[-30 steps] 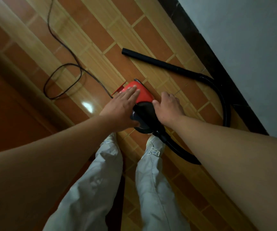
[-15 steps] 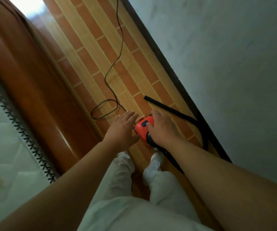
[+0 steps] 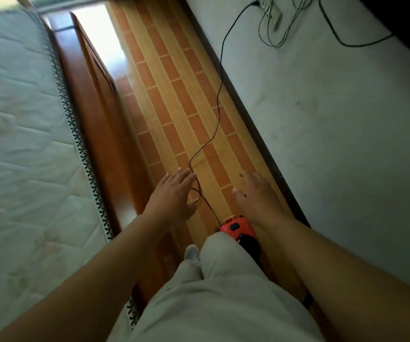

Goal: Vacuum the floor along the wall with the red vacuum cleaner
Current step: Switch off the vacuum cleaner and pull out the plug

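The red vacuum cleaner (image 3: 236,227) sits on the tiled floor (image 3: 174,99) close to the wall, partly hidden behind my knee and right forearm. Its black cord (image 3: 220,95) snakes along the floor up to a wall socket (image 3: 270,7). My left hand (image 3: 174,197) hovers over the floor with fingers spread, holding nothing. My right hand (image 3: 257,196) is also lifted above the floor, fingers relaxed and empty, just ahead of the vacuum. The hose and nozzle are out of sight.
A wooden bed frame (image 3: 95,114) with a white mattress (image 3: 16,144) borders the narrow floor strip on the left. The grey wall (image 3: 334,119) with a dark skirting (image 3: 248,114) runs on the right. More cables (image 3: 280,30) hang near the socket.
Both hands have come off the red vacuum body and lifted forward, open. The view has risen and tilted up along the floor strip toward the socket.
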The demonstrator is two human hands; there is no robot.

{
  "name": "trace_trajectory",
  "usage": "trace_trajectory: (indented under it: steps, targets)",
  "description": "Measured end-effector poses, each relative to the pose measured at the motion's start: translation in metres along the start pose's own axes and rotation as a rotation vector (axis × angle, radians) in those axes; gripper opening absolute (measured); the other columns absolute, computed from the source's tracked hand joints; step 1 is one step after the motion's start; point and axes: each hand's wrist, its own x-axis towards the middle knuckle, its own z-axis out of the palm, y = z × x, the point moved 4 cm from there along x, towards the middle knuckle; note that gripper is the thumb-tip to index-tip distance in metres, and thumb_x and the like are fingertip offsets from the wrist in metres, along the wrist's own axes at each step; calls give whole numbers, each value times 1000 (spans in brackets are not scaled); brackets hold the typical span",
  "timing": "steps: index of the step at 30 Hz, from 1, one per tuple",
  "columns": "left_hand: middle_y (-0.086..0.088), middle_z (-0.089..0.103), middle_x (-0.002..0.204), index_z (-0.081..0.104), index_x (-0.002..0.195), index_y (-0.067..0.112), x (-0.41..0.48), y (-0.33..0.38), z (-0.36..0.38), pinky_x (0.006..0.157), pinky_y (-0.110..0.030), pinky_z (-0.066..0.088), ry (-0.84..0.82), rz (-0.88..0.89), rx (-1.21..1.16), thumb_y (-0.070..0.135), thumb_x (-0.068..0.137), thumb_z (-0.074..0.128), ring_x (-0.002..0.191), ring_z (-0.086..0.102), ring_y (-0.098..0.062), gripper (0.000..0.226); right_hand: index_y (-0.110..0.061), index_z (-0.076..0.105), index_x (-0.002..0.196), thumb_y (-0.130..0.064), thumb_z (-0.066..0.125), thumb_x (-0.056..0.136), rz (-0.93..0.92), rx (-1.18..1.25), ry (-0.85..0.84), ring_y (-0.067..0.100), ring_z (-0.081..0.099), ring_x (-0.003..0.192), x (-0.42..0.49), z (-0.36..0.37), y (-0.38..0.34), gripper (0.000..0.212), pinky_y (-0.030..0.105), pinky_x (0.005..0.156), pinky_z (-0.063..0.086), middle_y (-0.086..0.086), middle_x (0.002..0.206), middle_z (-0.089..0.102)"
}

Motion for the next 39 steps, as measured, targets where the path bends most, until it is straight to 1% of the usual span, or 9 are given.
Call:
trace_trajectory:
  steps: [5,9,12,16,18,20,27,33,39]
  targets:
    - [2,16,169,18,161,25,9,-12,-32,128,-41,6,62,-24,-13,42,91,68,157,5,-18,87,-19,38,153,-37,52,104,-24,-28,25,26,51,130,19,-21,-24,54,42,104,47,7,147,49]
    - [2,13,169,17,162,24,25,-16,-60,127,-37,3,100,-20,-17,43,92,67,156,4,-17,87,-19,41,149,-38,53,104,-51,-25,45,25,52,126,41,-38,-42,50,40,101,48,7,142,52]
    - [3,12,169,16,162,25,54,-19,-79,127,-36,2,130,-3,11,44,92,66,156,3,-16,88,-18,42,148,-37,52,104,-70,-19,63,26,53,125,72,-58,-52,50,38,98,47,9,141,52]
    - [3,13,169,15,162,26,107,-21,-107,125,-35,1,146,21,33,43,92,66,156,4,-17,88,-18,42,149,-38,53,104,-66,-7,131,26,51,131,123,-88,-56,50,38,100,47,8,148,49]
    - [3,13,169,14,162,26,133,-19,-120,123,-34,0,116,29,52,42,92,67,156,6,-17,89,-20,40,152,-38,52,104,-43,14,135,27,50,134,146,-99,-54,52,40,103,48,8,152,46]
    - [3,14,169,14,162,26,156,-22,-131,122,-33,-1,127,33,56,43,92,67,156,7,-17,89,-20,40,152,-39,53,104,-25,48,132,27,51,133,168,-106,-51,53,42,103,50,8,152,46]
    - [1,15,169,16,162,24,222,-50,-171,123,-33,1,112,55,76,41,93,67,156,7,-18,88,-17,44,147,-38,51,104,56,92,151,26,55,126,236,-126,-59,48,40,98,53,8,144,53]
    - [1,17,168,18,161,24,292,-88,-197,125,-36,5,72,138,75,43,92,67,156,10,-18,87,-15,44,146,-38,50,105,124,111,178,26,56,124,299,-138,-94,47,38,94,52,9,143,52]
    - [2,17,168,18,161,25,372,-145,-234,124,-36,6,27,265,77,44,93,65,156,11,-17,84,-15,42,148,-38,48,106,248,118,200,28,54,130,370,-141,-156,48,39,99,52,10,148,50]
